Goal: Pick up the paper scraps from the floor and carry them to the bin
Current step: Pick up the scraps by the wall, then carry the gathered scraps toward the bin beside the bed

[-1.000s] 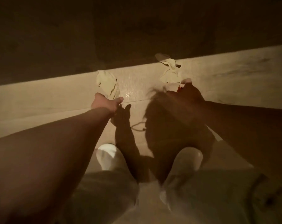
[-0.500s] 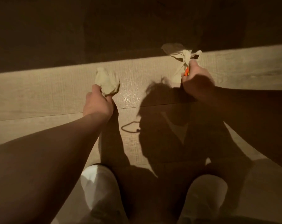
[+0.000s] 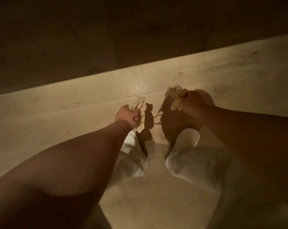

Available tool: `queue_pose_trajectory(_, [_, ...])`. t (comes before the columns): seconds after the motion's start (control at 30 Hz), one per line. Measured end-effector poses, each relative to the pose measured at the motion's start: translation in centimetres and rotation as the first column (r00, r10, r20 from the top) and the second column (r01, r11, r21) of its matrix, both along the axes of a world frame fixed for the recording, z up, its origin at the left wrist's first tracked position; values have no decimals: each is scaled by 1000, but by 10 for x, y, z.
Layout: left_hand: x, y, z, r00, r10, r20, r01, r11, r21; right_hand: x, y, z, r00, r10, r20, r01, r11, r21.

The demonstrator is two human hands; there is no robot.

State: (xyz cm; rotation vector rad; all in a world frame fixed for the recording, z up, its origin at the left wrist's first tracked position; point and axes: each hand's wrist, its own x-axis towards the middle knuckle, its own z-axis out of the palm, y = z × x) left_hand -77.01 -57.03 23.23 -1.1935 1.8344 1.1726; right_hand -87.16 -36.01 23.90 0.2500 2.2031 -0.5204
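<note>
Above the two white shoes on the floor, the left hand is closed around one paper scrap, which sticks out beyond its fingers. Right of it, the right hand clutches another crumpled scrap, blurred, at its far side.

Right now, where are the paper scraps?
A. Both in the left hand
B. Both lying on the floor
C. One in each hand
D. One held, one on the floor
C: the left hand is closed on one scrap and the right hand on the other scrap; none shows on the floor.
</note>
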Motion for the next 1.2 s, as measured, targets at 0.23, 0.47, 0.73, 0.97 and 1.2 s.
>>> queue_pose_trajectory(0.23, [19,29,270,991,-136,-14,137,990,34,86,25,256,926,-370,81,377,921,-102])
queue_pose_trajectory(0.47, [32,29,368,983,-182,-35,184,978,95,155,23,356,663,-749,9,735,648,-201])
queue_pose_trajectory(0.73, [49,39,408,841,-528,-118,540,834,118,254,4,396,167,-986,-29,933,167,-318])
queue_pose_trajectory(0.97, [121,79,419,559,-823,-97,824,539,174,389,-4,424,-294,-956,-11,874,-264,-408])
queue_pose_trajectory(1.2, [245,122,431,157,-979,-129,975,132,180,553,-53,442,-638,-766,-79,718,-554,-422])
